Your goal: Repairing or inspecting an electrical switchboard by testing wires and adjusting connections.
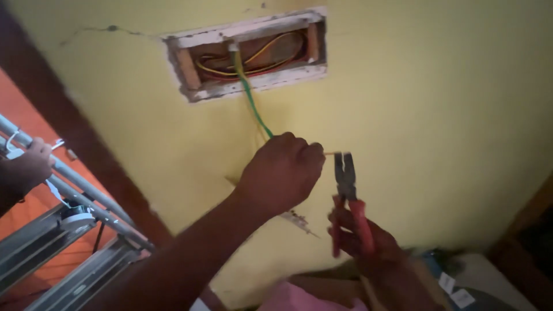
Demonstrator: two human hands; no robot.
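Observation:
My left hand is closed around a green wire that runs down out of an open rectangular wall box in the yellow wall. A short bare end of the wire pokes out past my fingers to the right. My right hand grips the red handles of a pair of pliers, held upright. The dark jaws of the pliers are at the wire's tip, slightly apart. Inside the wall box lie yellow and red wires.
Another person's hand at the left edge holds a metal ladder. A dark wooden door frame runs diagonally beside it. Pink cloth and assorted items lie at the bottom right.

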